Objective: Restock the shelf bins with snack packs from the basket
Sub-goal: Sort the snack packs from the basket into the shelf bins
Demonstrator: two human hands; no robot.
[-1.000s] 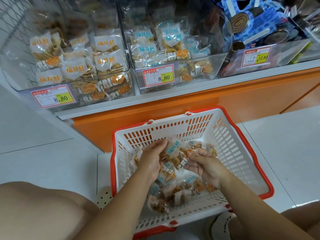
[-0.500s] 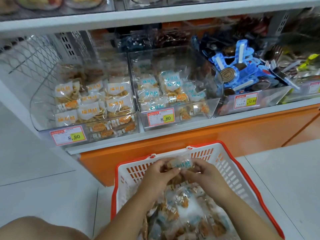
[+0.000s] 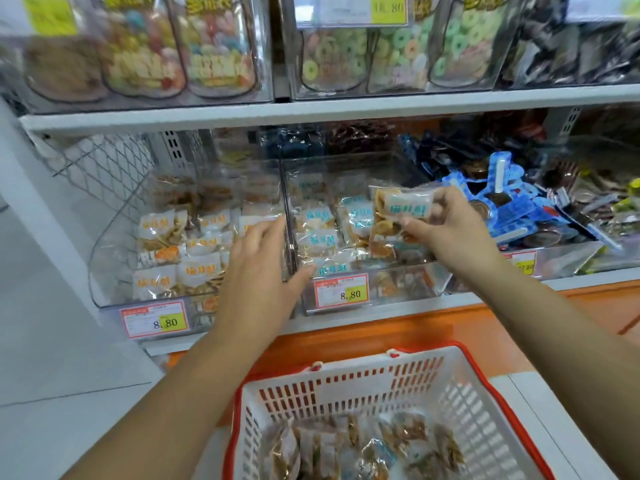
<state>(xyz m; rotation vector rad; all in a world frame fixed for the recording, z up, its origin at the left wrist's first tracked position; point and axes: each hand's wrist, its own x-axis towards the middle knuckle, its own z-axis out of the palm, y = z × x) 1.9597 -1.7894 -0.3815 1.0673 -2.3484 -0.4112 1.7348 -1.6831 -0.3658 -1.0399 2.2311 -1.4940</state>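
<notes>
White metal shelf point(image 3: 346, 105) in two tiers, clear bins along the lower tier; white slotted plastic basket with red rim point(image 3: 381, 386) on the floor below and in front of it, a loose heap of clear-wrapped snack packs point(image 3: 363, 448) in its bottom; left clear plastic bin point(image 3: 114, 265) holds packs with orange lettering; middle clear plastic bin point(image 3: 415, 284) beside it holds packs with blue lettering; left hand point(image 3: 259, 268) raised before the wall dividing these two bins, fingers straight and spread, holding nothing, contact with the wall not clear; right hand point(image 3: 453, 230) up over the right part of the middle bin, thumb and fingers pinching one clear snack pack with blue lettering point(image 3: 405, 209), held above the stacked packs; red-edged price tag point(image 3: 341, 292) on the middle bin's front reads 8.80.
</notes>
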